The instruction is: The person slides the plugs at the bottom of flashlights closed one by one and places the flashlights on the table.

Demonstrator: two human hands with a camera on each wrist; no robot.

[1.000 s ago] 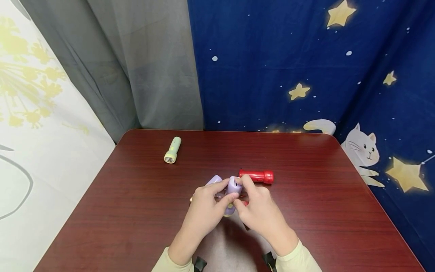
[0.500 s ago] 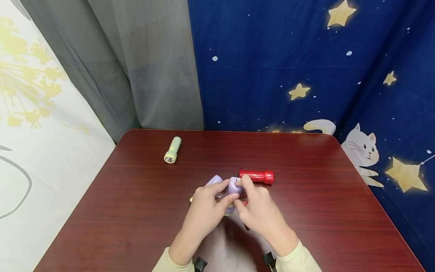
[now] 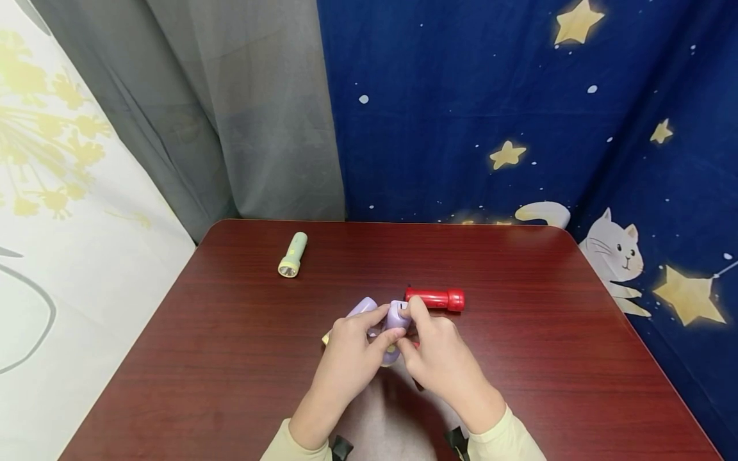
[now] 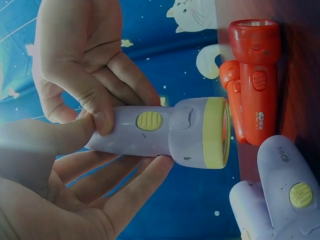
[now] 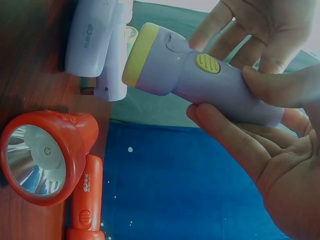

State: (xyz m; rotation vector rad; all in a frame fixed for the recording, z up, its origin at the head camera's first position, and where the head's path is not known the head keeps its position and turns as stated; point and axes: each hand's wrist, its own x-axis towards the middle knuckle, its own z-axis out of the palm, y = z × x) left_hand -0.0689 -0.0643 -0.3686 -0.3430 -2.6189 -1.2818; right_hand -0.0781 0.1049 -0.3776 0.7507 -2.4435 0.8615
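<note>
A purple flashlight (image 4: 145, 127) with a yellow lens ring and a yellow ribbed slide switch is held between both hands, its tail end up in the head view. My left hand (image 3: 346, 349) grips the body, thumb on one side and fingers along the other. From the opposite side my right hand (image 3: 442, 351) pinches the tail end between thumb and fingers. The switch (image 5: 207, 63) faces the wrist cameras, and no finger covers it. Behind the left hand, two more purple flashlights (image 4: 285, 175) lie side by side, partly hidden in the head view.
Past the right hand lies a red flashlight (image 3: 435, 299); a second, smaller red flashlight (image 5: 87, 195) is beside it in the wrist views. A pale green flashlight (image 3: 293, 255) rests at the back left of the brown table (image 3: 190, 384). Curtains hang behind the table.
The held purple flashlight's tail has turned slightly, and the dark slot in it shows a little higher. Both hands keep nearly the same place; the other flashlights are still.
</note>
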